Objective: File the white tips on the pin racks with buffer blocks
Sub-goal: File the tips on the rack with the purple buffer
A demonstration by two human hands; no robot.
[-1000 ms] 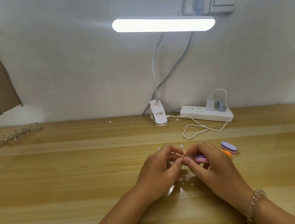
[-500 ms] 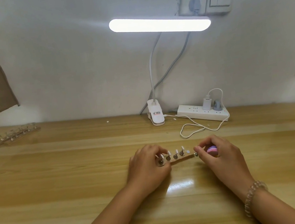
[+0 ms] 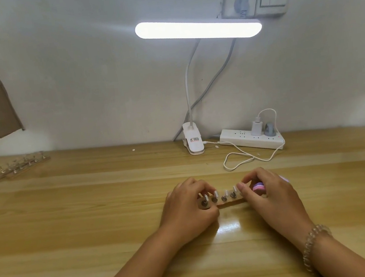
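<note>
Low in mid-frame the left hand [image 3: 185, 209] grips the left end of a rack [image 3: 228, 202], its white tips [image 3: 216, 193] upright. The right hand [image 3: 274, 198] curls round a pink buffer [image 3: 258, 186] at the rack's right end, and no filing contact shows. Which tips are done cannot be told. A second rack [image 3: 19, 166] lies at the left edge, so most of the work probably remains.
</note>
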